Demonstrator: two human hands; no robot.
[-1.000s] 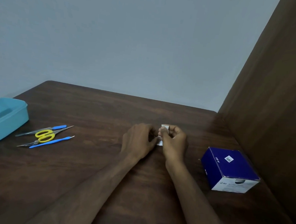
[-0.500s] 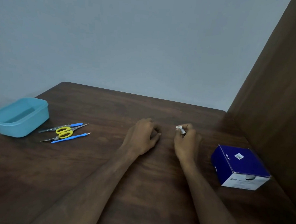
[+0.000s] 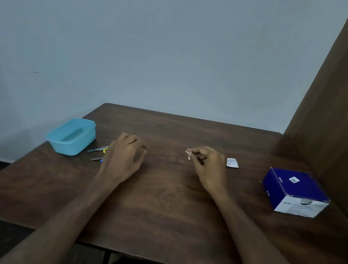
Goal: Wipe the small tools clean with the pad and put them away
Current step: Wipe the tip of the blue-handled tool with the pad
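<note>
Small white pad [image 3: 188,154], thin and crumpled, pinched in the fingertips of the right hand [image 3: 208,166] above a dark wood-grain table [image 3: 164,202], left hand [image 3: 124,157] loosely curled and empty over metal tools [image 3: 98,152] beside a smooth turquoise plastic tub [image 3: 72,135], torn foil wrapper [image 3: 232,162], glossy blue cardboard box [image 3: 293,192] at right.

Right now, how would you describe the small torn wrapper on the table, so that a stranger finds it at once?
Start at the dark wooden table and find the blue and white carton near its right edge. Left of the carton, just beyond the right hand, lies the wrapper, flat on the wood. It is the only small silver-white square lying loose there; the white pad is pinched in the fingers.
</note>
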